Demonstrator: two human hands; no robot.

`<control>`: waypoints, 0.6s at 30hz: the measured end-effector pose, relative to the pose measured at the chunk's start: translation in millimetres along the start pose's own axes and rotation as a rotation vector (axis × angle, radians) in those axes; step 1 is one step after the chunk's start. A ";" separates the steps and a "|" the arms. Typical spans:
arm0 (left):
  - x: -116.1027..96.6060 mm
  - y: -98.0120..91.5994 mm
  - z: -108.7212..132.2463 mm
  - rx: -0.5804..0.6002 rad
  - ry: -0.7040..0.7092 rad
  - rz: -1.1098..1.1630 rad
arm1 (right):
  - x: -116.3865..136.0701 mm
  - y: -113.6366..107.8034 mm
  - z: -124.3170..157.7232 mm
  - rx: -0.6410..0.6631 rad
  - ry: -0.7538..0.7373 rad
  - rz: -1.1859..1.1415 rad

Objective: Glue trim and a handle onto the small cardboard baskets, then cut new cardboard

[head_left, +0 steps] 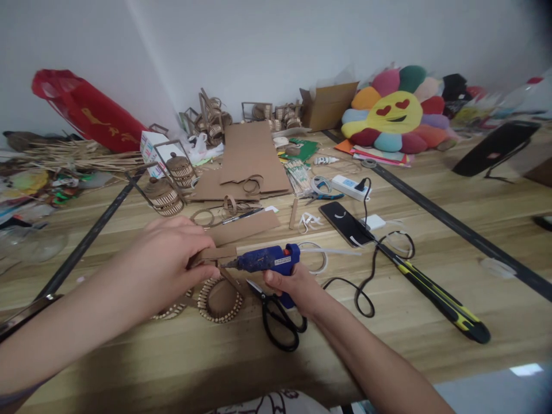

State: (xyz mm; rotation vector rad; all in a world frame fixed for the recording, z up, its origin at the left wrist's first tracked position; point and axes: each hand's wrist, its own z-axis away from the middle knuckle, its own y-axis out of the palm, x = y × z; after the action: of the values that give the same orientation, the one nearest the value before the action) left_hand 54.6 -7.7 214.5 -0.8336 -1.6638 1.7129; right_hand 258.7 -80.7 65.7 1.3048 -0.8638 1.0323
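My right hand (297,286) grips a blue hot glue gun (265,260) by its handle, with a clear glue stick (332,251) sticking out of the back. Its nozzle points left and meets, or nearly meets, a brown cardboard strip (219,253). Thumb and fingers of my left hand (185,253) pinch that strip; the part inside the hand is hidden. Below lies a round ring of short sticks and cardboard (221,300), with another partly covered by my left arm. Black-handled scissors (280,322) rest under the glue gun.
Cardboard sheets (250,152) lie farther back, with small stick lanterns (163,195) to their left. A phone (345,223), a utility knife (444,302), a looping black cord (362,287) and a white power strip (350,187) occupy the right. Behind stands a flower cushion (397,112).
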 end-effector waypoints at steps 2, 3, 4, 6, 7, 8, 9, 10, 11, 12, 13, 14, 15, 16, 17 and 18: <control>0.9 1.0 -0.7 -0.002 -0.007 0.004 | -1.1 -0.7 0.3 -0.003 0.004 0.007; 1.4 1.5 -0.9 -0.016 -0.004 0.005 | -1.4 -1.1 0.6 -0.001 0.008 0.015; 2.1 2.0 -1.0 -0.030 0.005 0.008 | -1.5 -1.6 1.0 0.000 0.011 0.027; 3.4 2.6 -1.0 -0.050 0.020 0.018 | -0.6 -2.9 1.5 0.006 -0.007 0.063; 4.0 2.7 -1.0 -0.053 0.021 0.023 | 0.3 -3.8 1.6 0.013 -0.028 0.087; 4.6 2.7 -0.9 -0.052 0.020 0.026 | 1.5 -4.9 1.6 0.027 -0.055 0.111; 5.1 2.5 -0.8 -0.048 0.017 0.028 | 3.0 -6.2 1.4 0.050 -0.082 0.134; 5.5 2.2 -0.7 -0.046 0.015 0.029 | 4.5 -7.8 1.1 0.078 -0.107 0.154; 5.8 1.8 -0.6 -0.041 0.011 0.030 | 6.1 -9.5 0.8 0.105 -0.129 0.171; 6.0 1.5 -0.5 -0.039 0.010 0.033 | 7.5 -11.2 0.5 0.124 -0.147 0.185; 6.1 1.2 -0.4 -0.035 0.010 0.035 | 8.6 -12.7 0.3 0.131 -0.162 0.196; 6.2 1.0 -0.2 -0.034 0.011 0.038 | 9.4 -13.9 0.2 0.126 -0.171 0.203; 6.2 0.9 -0.1 -0.034 0.012 0.040 | 9.8 -14.6 0.2 0.109 -0.171 0.205; 6.1 0.9 0.1 -0.030 0.010 0.042 | 10.0 -14.7 0.4 0.090 -0.162 0.202; 6.1 1.0 0.2 -0.024 0.006 0.044 | 9.8 -14.2 0.5 0.073 -0.147 0.193; 6.0 1.2 0.3 -0.020 0.003 0.047 | 9.5 -13.1 0.6 0.060 -0.130 0.180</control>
State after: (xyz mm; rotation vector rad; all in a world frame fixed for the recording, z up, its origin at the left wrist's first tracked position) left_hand 50.6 -3.2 213.1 -0.8906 -1.6739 1.7287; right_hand 274.3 -80.0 70.2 1.3756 -1.0714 1.1296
